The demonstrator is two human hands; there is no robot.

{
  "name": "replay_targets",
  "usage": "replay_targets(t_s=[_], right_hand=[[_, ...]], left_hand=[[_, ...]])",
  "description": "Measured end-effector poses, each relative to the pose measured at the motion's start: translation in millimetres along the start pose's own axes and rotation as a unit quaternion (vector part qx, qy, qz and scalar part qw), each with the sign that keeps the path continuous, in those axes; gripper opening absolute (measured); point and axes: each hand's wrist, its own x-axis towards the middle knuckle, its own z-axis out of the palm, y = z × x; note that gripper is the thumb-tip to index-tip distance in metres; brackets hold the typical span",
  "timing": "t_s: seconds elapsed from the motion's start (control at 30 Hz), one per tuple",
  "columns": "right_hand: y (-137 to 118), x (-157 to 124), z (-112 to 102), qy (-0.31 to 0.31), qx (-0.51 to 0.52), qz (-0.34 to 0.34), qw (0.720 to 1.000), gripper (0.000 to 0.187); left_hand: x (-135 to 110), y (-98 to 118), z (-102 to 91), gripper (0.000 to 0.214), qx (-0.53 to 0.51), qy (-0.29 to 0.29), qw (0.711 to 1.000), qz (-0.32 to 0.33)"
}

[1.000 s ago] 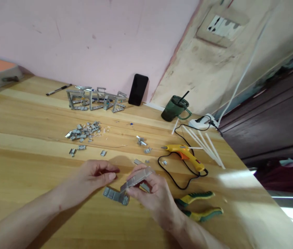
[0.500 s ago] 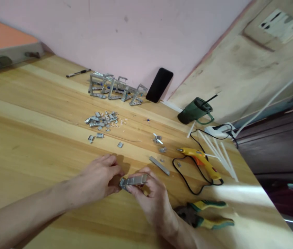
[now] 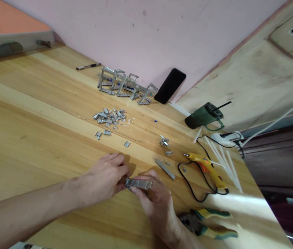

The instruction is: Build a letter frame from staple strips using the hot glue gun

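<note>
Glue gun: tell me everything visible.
The glue gun is yellow, plastic-looking, with an orange trigger and a metallic-looking nozzle. It lies on its side on the table, nozzle pointing left, handle angled toward lower right. A white stick pokes from its rear; a black cord leaves the handle's end and loops alongside. The right hand is clear of it.

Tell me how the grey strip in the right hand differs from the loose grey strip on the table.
The held strip is gripped in the right hand; the loose strip lies untouched on the table. Seams cross the held strip, while the loose strip shows a plain face. Both are grey and narrow.
</note>
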Motion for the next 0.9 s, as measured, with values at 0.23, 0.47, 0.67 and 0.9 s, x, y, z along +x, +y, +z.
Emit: replay_targets(t_s=[0.23, 0.47, 0.67, 0.9], right_hand=[[2.9, -2.4, 1.6, 0.0, -0.037, -0.021, 0.999, 0.011], [3.4, -4.0, 3.5, 0.006, -0.067, -0.047, 0.997, 0.01], [3.0, -6.1, 5.8, 0.014, -0.085, -0.053, 0.995, 0.006], [0.3, -3.9, 8.0, 0.032, -0.102, -0.064, 0.992, 0.005]], left_hand=[[0.4, 1.5, -0.5, 0.004, -0.006, -0.004, 1.0, -0.004], [-1.3, 2.1, 0.2, 0.005, -0.007, 0.004, 1.0, 0.0], [-0.6, 1.9, -0.3, 0.009, -0.01, 0.001, 1.0, -0.001], [-1.6, -0.3, 3.1, 0.006, -0.006, 0.019, 1.0, 0.017]])
